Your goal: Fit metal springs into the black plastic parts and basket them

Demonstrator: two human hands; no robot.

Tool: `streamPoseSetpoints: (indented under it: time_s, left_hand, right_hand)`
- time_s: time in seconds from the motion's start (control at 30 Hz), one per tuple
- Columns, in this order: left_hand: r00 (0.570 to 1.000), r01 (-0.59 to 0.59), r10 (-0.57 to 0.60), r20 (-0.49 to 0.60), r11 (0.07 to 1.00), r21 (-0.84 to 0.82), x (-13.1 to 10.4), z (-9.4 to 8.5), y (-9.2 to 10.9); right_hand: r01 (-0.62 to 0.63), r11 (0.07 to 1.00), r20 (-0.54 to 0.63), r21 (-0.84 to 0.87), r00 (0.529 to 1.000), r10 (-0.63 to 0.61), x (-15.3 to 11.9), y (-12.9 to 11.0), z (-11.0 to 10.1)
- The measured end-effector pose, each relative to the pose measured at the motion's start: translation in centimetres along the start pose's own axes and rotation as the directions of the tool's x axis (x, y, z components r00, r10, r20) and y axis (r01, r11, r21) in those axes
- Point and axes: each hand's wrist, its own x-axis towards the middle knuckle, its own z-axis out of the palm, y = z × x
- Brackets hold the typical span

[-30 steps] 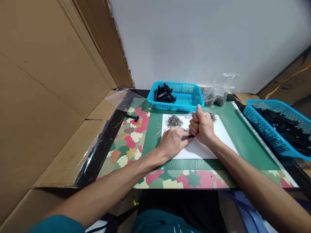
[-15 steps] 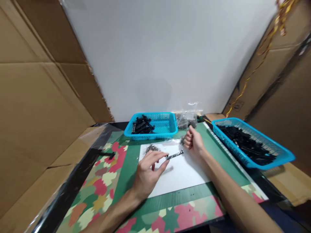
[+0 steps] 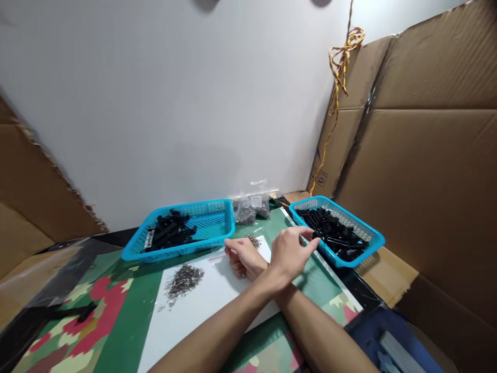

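My arms are crossed. My left hand (image 3: pixel 291 251) reaches over to the near left rim of the right blue basket (image 3: pixel 378 243), with thumb and index finger closed on a black part (image 3: pixel 316 235). Below and left of it, my right hand (image 3: pixel 244 258) is curled above the white sheet (image 3: pixel 205 300); what its fingers hold, if anything, is hidden. Many black parts (image 3: pixel 337 233) fill the right basket. A pile of small metal pieces (image 3: pixel 185 280) lies on the sheet's left part, and a smaller pile (image 3: pixel 254 240) is behind my right hand.
The left blue basket (image 3: pixel 229 220) holds more black parts (image 3: pixel 171 230) on its left side. Bags of small metal pieces (image 3: pixel 252 208) stand between the baskets. A black part (image 3: pixel 83 312) lies at the far left. Cardboard walls (image 3: pixel 435 176) flank the table; a yellow cord (image 3: pixel 339 67) hangs at right.
The view has turned right. My left hand has crossed over my right arm to the right basket, and the black strip it held is no longer seen there. My right hand remains curled.
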Motion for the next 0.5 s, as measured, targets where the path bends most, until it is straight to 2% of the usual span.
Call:
streamPoseSetpoints:
  time_s: [0.03,0.17,0.23,0.3,0.4,0.43,0.5]
  left_hand:
    - [0.999,-0.029,0.027,0.042,0.999,0.043,1.2,1.1,0.4]
    - [0.995,-0.069,0.063,0.077,0.995,0.077,4.5,4.4,1.0]
    - [0.996,-0.066,0.061,0.071,0.995,0.072,5.4,5.4,0.7]
    - [0.996,-0.071,0.068,0.056,0.996,0.046,5.8,5.6,0.4]
    - [0.995,-0.100,0.100,0.020,0.995,-0.015,5.8,3.9,0.7]
    - [0.993,-0.120,0.120,0.008,0.992,-0.045,5.5,2.6,1.1]
    - [0.985,-0.170,0.171,-0.001,0.979,-0.110,4.3,-1.1,2.2]
  right_hand:
    - [-0.006,1.000,0.048,-0.005,0.999,0.006,0.0,-0.1,-0.2]
    - [-0.004,1.000,0.177,-0.019,0.984,0.008,-0.1,-0.3,-0.9]
    - [0.006,0.999,0.206,-0.041,0.979,0.003,-0.1,-0.2,-1.0]
    - [0.019,0.998,0.223,-0.061,0.975,-0.005,-0.1,0.0,-0.9]
    - [0.040,0.995,0.235,-0.086,0.972,-0.019,0.1,0.4,-0.9]
    - [0.047,0.994,0.231,-0.094,0.973,-0.024,0.2,0.4,-0.9]
    - [0.057,0.994,0.211,-0.096,0.977,-0.035,0.3,0.4,-0.9]
